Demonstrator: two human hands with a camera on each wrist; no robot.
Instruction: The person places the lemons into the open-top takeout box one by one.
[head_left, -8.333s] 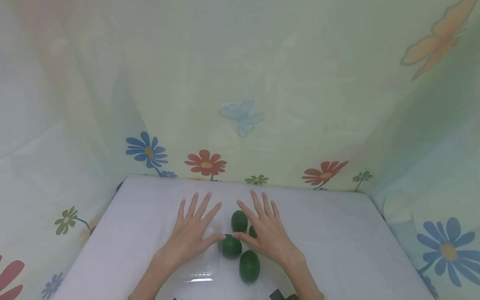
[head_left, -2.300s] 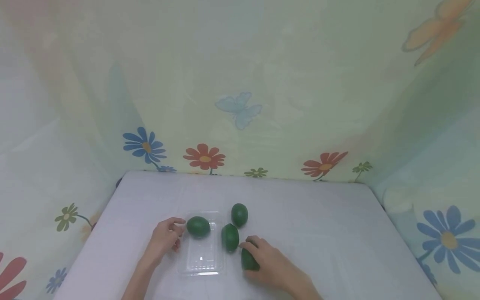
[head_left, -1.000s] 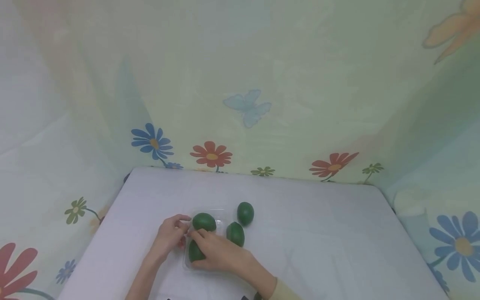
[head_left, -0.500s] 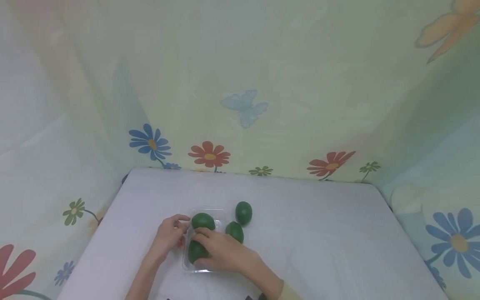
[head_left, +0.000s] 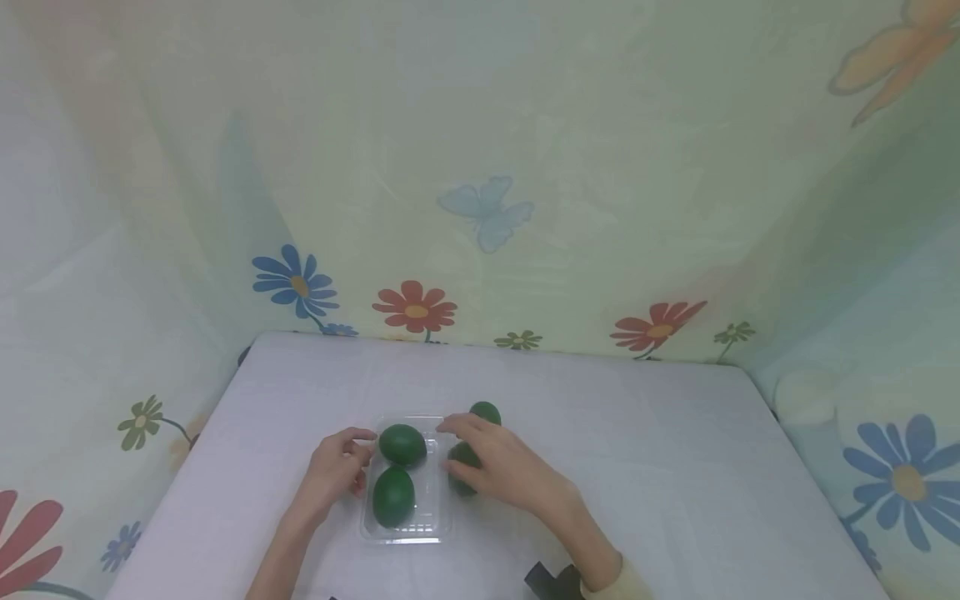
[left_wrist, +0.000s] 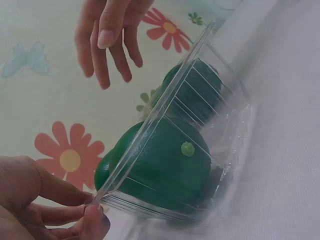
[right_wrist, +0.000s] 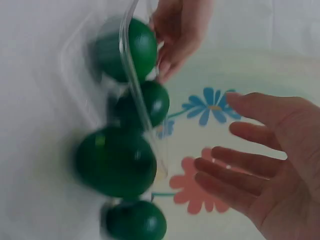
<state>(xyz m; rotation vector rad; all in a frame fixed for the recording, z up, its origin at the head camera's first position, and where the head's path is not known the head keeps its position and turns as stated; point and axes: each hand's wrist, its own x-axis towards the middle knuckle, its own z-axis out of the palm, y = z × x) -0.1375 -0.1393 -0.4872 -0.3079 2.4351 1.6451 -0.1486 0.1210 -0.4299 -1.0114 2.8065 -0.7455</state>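
In the head view, a clear plastic tray (head_left: pixel 431 512) on the table holds two smooth green oval fruits, one at its far side (head_left: pixel 402 445) and one nearer (head_left: pixel 393 497). My left hand (head_left: pixel 333 471) pinches the tray's rim between thumb and fingers, as the left wrist view confirms. Over a third green fruit (head_left: pixel 462 456), just right of the tray, hovers my right hand (head_left: pixel 517 471), fingers extended and holding nothing. Part of that fruit is hidden behind it. A fourth green fruit (head_left: pixel 486 411) lies beyond, partly covered by the hand. In the right wrist view the right palm (right_wrist: pixel 285 170) faces the fruits.
White cloth covers the table (head_left: pixel 637 467). Behind and beside it hangs a curtain (head_left: pixel 480 125) printed with flowers and butterflies. A black piece (head_left: pixel 555 581) shows below my right wrist.
Two green fruits have gone from the table into the tray. Within the last half second my right hand let go of the second one and moved right. The left hand stays at the rim.
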